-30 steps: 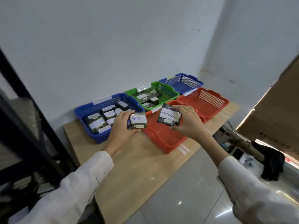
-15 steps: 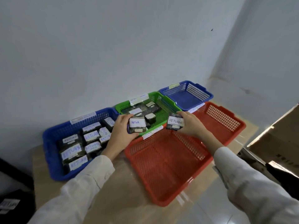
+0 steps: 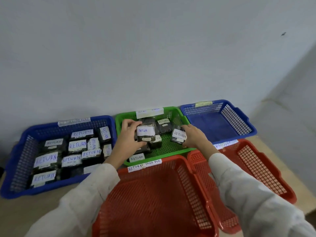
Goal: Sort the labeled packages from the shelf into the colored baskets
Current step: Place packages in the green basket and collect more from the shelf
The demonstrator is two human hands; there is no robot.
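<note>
My left hand grips a dark package with a white "RETUR" label over the left half of the green basket. My right hand holds a second dark package labelled "RETURN" low over the basket's right half. Several labelled packages lie in the green basket beneath and behind the two held ones. The large blue basket on the left is packed with several "RETURN" packages.
A red basket sits in front of me with nothing in it, and a second red basket stands to its right. A smaller blue basket holds nothing at the back right. All rest on a wooden table against a white wall.
Both hands have moved forward from over the red basket to over the green basket, each still holding its package. My view has closed in on the baskets and tilted down.
</note>
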